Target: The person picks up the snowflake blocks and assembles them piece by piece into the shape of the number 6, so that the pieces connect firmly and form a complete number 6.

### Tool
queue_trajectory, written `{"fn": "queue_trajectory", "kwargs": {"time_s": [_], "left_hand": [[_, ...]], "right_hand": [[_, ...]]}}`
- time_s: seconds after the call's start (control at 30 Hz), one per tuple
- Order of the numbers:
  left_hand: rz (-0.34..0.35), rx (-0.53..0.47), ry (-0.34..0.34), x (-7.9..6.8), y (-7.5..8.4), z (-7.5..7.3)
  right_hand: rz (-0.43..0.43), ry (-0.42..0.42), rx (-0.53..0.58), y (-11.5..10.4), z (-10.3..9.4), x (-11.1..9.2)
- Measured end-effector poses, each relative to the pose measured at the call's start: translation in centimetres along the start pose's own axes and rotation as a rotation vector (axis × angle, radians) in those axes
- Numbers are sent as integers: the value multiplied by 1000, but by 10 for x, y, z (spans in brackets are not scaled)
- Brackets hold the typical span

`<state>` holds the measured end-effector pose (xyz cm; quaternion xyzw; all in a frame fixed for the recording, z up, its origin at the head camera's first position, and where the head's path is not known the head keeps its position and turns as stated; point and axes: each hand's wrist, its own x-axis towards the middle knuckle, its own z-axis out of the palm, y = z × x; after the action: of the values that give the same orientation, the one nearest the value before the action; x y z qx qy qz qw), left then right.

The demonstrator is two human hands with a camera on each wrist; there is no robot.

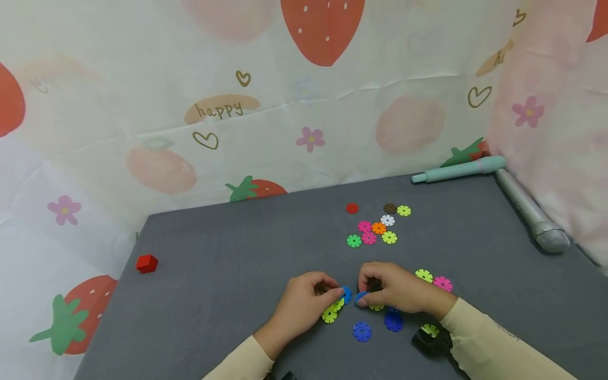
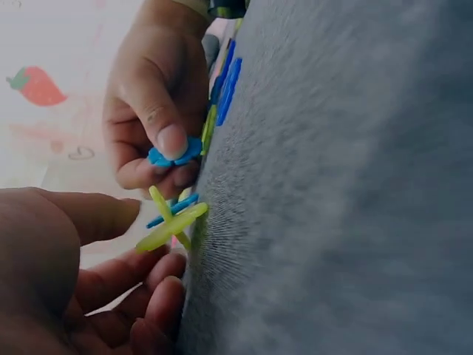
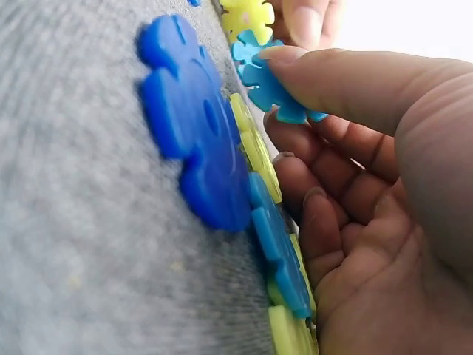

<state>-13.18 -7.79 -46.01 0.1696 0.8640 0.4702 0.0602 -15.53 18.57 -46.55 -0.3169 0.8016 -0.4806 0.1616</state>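
Evidently, the right grip (image 1: pixel 398 287) pinches a light-blue, notched plastic disc (image 3: pixel 270 89) between thumb and fingers. Just beside it, the left grip (image 1: pixel 307 301) holds a cluster of yellow-green notched discs (image 1: pixel 330 315), with a medium-blue disc (image 1: pixel 347 295) that appears slotted in crosswise. To do this well, I would keep the fingertips clear of the notches, turn the light-blue disc square across its partner, line slot up with slot and push straight while bracing the cluster. That disc sits at the right fingertips, apart from the cluster by a narrow gap, low over the grey desk (image 1: pixel 228 285). Two dark-blue discs (image 1: pixel 362 332) lie nearer the person; a mixed-colour group of discs (image 1: pixel 378 228) lies beyond both grips.
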Motion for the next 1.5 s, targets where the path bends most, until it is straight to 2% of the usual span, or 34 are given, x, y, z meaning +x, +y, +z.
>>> {"fn": "queue_trajectory", "kwargs": {"time_s": [0.1,0.2,0.33,0.53,0.67,0.83,1.1,1.33,1.5], "left_hand": [[12,72,-2,3,1,2],[10,68,-8,4,0,2],[14,-48,8,1,-2,0],[68,-203,76,-5,-2,-4],[117,-259,101,-9,-3,-5],[212,-221,165,-11,-3,-3],[405,-162,267,-12,-6,-1],[500,-138,284,-13,-7,3],[512,-97,306,-15,-6,3]], "right_hand": [[1,12,32,-1,0,0],[2,28,71,0,1,0],[-9,84,108,2,1,2],[-30,192,135,-2,1,2],[21,227,204,-12,0,0],[103,241,318,-21,1,0],[199,232,506,-31,1,-1],[217,263,522,-37,9,-1],[197,255,502,-38,15,0]]}}
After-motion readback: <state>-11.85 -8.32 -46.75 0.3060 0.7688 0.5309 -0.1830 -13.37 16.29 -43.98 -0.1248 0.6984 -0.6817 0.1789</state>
